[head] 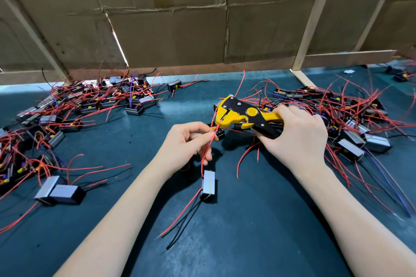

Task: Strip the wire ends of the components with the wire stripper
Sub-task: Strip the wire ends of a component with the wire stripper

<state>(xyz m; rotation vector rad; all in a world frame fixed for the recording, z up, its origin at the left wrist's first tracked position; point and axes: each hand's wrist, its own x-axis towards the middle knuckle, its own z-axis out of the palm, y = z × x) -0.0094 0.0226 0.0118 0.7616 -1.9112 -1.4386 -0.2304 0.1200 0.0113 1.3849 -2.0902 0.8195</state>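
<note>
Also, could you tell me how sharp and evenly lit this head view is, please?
Head view: the wire stripper and both hands are sharp; soft shadows fall on the green mat beneath the forearms; wide-angle distortion bends the wooden frame; the cardboard lettering top left is slightly blurred.

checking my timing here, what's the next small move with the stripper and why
Probably squeeze the handles: the right hand grips the yellow wire stripper, and the left hand pinches a red wire whose end seems already fed into the tool's head, with its component hanging below.
</note>
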